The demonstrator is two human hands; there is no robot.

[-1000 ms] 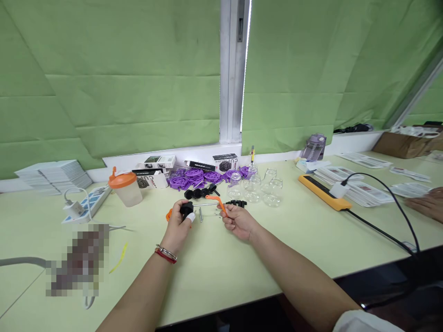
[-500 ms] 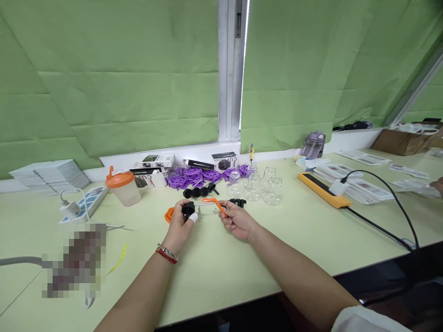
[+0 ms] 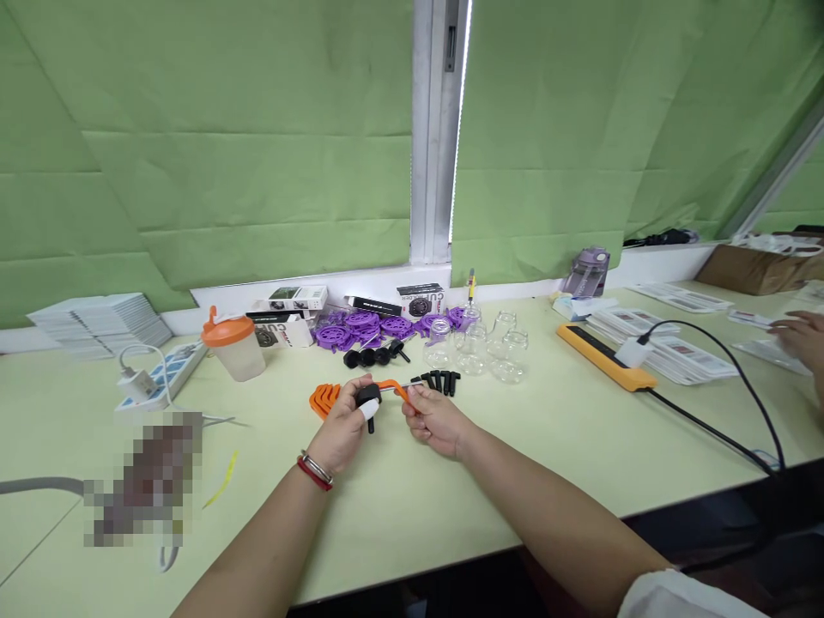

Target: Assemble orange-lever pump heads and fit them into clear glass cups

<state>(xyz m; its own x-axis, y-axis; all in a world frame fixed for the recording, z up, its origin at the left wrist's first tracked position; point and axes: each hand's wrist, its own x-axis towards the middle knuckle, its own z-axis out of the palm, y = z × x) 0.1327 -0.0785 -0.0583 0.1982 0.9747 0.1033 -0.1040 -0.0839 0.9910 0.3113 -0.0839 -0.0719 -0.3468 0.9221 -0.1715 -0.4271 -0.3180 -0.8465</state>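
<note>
Gripping one black knob (image 3: 366, 394), the left hand (image 3: 340, 436) has its fingers closed round it, with a white wrap on the thumb. The right hand (image 3: 439, 421) pinches one bent orange piece (image 3: 400, 391) between thumb and fingers. One metal rod (image 3: 417, 383) shows beside it; how the rod meets the piece I cannot tell. Both held parts are above the middle of the table (image 3: 412, 502), close together.

Four more black knobs (image 3: 382, 355) lie in a row behind the hands. About five black pegs (image 3: 446, 382) lie just past the right hand. Several orange parts (image 3: 322, 398) are bunched beside the left hand, too overlapped to count, like the heap of purple parts (image 3: 360, 326) farther back.

At least four clear jars (image 3: 508, 367) stand together; a pen (image 3: 472, 285) rises among them, apparently from a rear one. One cup (image 3: 241, 356) has an orange lid; its contents are hard to make out.

Tabletop stretches from the hands to the near edge, and rightward to a yellow power strip (image 3: 605, 360). Another person's hand (image 3: 802, 337) is at the far right.
</note>
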